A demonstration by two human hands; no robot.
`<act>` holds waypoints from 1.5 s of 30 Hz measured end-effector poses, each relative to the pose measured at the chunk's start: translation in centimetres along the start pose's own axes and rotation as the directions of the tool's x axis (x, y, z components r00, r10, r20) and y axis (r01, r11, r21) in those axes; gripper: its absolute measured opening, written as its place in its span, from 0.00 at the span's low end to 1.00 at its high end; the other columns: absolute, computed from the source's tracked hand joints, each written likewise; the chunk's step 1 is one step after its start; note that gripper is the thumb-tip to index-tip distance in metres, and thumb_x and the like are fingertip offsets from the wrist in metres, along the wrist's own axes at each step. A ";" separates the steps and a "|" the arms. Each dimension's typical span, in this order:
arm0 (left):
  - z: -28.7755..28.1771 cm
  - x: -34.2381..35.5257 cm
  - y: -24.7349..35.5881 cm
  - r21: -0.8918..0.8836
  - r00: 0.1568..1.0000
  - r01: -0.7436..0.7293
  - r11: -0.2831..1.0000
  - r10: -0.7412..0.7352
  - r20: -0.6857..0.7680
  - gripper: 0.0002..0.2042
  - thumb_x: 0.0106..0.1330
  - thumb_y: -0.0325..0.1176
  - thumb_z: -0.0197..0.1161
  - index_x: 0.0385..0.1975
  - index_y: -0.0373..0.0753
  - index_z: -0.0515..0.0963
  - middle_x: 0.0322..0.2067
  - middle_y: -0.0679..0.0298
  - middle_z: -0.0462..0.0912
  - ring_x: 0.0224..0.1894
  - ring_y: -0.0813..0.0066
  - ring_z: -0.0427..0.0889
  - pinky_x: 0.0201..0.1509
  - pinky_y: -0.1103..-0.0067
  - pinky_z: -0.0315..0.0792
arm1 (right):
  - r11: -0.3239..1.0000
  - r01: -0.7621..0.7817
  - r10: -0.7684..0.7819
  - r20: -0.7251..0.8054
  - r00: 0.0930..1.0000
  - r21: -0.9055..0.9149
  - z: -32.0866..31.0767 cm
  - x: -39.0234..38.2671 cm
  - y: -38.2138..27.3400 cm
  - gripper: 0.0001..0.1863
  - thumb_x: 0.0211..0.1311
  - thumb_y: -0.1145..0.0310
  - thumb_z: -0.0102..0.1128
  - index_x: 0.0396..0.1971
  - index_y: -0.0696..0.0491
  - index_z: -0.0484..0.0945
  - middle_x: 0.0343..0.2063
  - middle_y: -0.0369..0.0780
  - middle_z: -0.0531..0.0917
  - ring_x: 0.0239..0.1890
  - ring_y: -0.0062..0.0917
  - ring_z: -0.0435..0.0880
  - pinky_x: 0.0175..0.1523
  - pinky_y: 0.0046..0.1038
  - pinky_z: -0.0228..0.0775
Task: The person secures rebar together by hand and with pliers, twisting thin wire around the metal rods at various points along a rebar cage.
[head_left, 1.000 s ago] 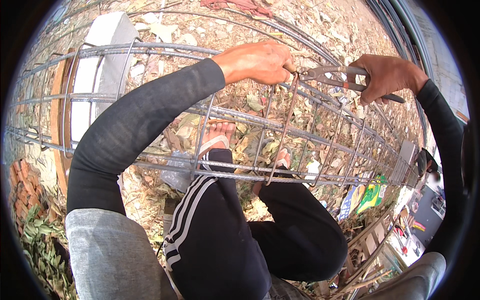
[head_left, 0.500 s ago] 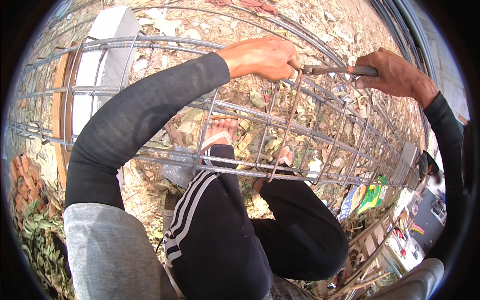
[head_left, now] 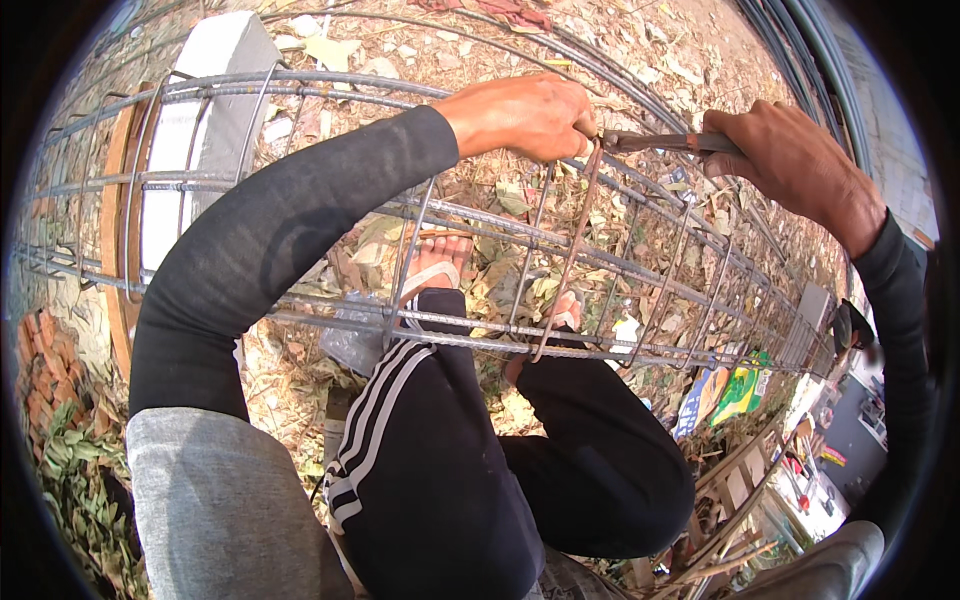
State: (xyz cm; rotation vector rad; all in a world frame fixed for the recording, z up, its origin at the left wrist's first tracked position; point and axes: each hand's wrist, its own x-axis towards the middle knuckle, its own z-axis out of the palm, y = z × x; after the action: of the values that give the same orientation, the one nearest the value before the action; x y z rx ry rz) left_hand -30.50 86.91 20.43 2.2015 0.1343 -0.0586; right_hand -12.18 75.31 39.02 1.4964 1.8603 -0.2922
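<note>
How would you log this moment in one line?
left hand: at rusty stirrup top corner; right hand: holding pliers; pliers tip: near that corner; also: white block

Left hand (head_left: 525, 115) (back upward) curls; right hand (head_left: 790, 160) clenches.

Blurred markings are showing on a blue-and-white packet (head_left: 692, 405) lying at the right, just beside a green-and-yellow packet (head_left: 742, 388); no wording is coming through legibly.
</note>
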 end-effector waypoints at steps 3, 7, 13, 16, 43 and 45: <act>0.0 0.2 -0.1 -0.007 1.000 -0.010 1.000 0.010 0.000 0.21 0.65 0.45 0.61 0.50 0.36 0.83 0.49 0.47 0.82 0.53 0.50 0.80 0.58 0.63 0.72 | 0.959 0.282 -0.268 -0.292 0.918 0.007 1.0 0.6 1.9 0.21 0.70 0.52 0.57 0.40 0.59 0.81 0.19 0.43 0.82 0.22 0.30 0.85 0.29 0.32 0.77; 0.1 0.6 0.4 0.033 0.999 0.008 0.999 -0.009 0.038 0.21 0.65 0.45 0.61 0.50 0.37 0.83 0.48 0.47 0.82 0.54 0.51 0.80 0.58 0.64 0.72 | 0.850 -0.343 0.056 0.580 0.813 0.400 -3.3 3.2 1.9 0.25 0.70 0.51 0.59 0.36 0.63 0.80 0.12 0.39 0.78 0.09 0.21 0.79 0.13 0.23 0.70; 0.0 -0.5 -0.3 0.054 0.999 -0.032 0.998 0.033 -0.018 0.20 0.65 0.45 0.61 0.49 0.38 0.84 0.45 0.47 0.83 0.50 0.50 0.82 0.55 0.63 0.74 | 0.536 -0.534 -0.065 0.662 0.746 0.654 1.5 1.4 1.7 0.18 0.49 0.67 0.79 0.26 0.61 0.77 0.13 0.39 0.78 0.11 0.20 0.79 0.13 0.21 0.70; 0.6 0.2 -0.4 0.016 0.998 -0.063 0.998 0.063 -0.023 0.19 0.66 0.43 0.60 0.49 0.38 0.84 0.44 0.48 0.83 0.47 0.49 0.82 0.53 0.63 0.74 | 0.216 -0.610 -0.072 0.635 0.769 0.762 5.2 -1.1 0.8 0.14 0.49 0.73 0.75 0.23 0.59 0.74 0.16 0.38 0.79 0.13 0.20 0.79 0.13 0.21 0.70; 0.4 -0.6 -0.2 0.102 0.997 -0.051 0.993 0.058 -0.060 0.18 0.70 0.45 0.56 0.49 0.39 0.83 0.40 0.52 0.83 0.46 0.55 0.81 0.52 0.65 0.74 | 0.906 -0.145 0.034 0.275 0.961 0.398 0.3 0.3 1.8 0.17 0.70 0.58 0.60 0.51 0.50 0.83 0.23 0.39 0.84 0.26 0.25 0.84 0.36 0.31 0.80; 0.8 -0.6 -0.8 0.119 0.986 -0.109 0.987 0.122 -0.109 0.18 0.70 0.45 0.57 0.50 0.40 0.83 0.39 0.53 0.83 0.46 0.55 0.81 0.51 0.65 0.73 | 0.966 0.007 -0.020 0.046 0.999 0.257 2.4 -0.3 2.2 0.16 0.70 0.60 0.59 0.52 0.49 0.83 0.27 0.42 0.86 0.29 0.29 0.86 0.46 0.34 0.79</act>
State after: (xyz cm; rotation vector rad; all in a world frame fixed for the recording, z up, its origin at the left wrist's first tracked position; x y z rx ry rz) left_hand -31.14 86.67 19.33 2.3214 0.0690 0.1304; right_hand -9.22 74.34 38.03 1.6323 1.8494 -0.5903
